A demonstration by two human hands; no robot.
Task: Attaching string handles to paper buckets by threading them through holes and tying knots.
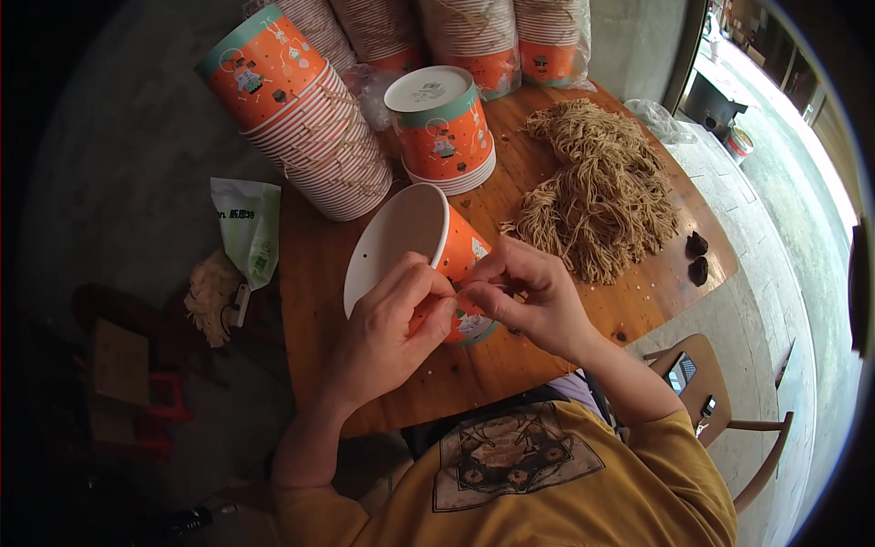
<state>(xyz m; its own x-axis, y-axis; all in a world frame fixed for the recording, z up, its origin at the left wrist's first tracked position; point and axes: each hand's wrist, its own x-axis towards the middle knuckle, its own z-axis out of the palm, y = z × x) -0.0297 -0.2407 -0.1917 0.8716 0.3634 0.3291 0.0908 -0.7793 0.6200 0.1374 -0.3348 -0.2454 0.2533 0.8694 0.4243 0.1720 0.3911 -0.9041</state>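
An orange paper bucket (457,239) with a white inside and a green band at its base lies tilted on the table in front of me. A small dark hole shows in its inner wall. Above its near side, my left hand (401,314) has its thumb and forefinger pinched together. Close beside it, nearly touching, my right hand (536,294) pinches too. Whatever is between the fingertips is too small and covered to make out. A heap of tan cords (606,196) lies to the right of the bucket.
A short upside-down stack of buckets (444,141) stands behind. A tall bucket stack (310,128) leans at the left, cords hanging along it. Bagged stacks (469,46) line the wooden table's (583,342) back. Two dark lumps (697,258) sit near its right edge. A chair (697,365) holds a phone.
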